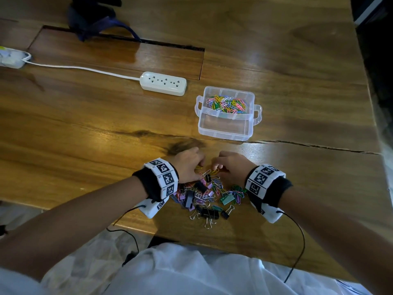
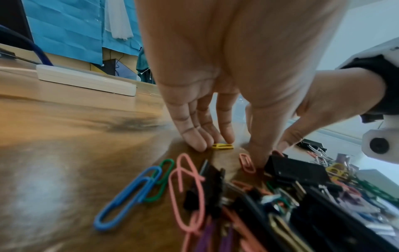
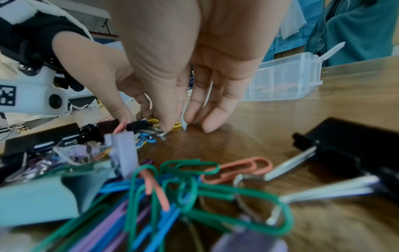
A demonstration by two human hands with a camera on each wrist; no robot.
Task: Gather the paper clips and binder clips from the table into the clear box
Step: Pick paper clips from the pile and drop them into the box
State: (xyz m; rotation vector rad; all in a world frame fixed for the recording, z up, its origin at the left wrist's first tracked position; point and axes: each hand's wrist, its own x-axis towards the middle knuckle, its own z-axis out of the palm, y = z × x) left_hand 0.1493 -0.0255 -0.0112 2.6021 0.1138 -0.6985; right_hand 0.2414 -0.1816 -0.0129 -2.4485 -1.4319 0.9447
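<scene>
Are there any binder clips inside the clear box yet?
No, the clear box holds only coloured paper clips in its far compartment, and the near compartment is bare.

- left hand (image 1: 187, 165): bare; black wristband (image 1: 146, 185) under a white band of square black-and-white marker tags (image 1: 164, 175)
- right hand (image 1: 230, 167): same kit, black wristband (image 1: 280, 191), white tag band (image 1: 261, 178)
- white camera housing (image 1: 152, 207) under each wrist, round dark lens, thin black cable (image 1: 297, 226) trailing off
- white garment (image 1: 191, 271) on torso
</scene>
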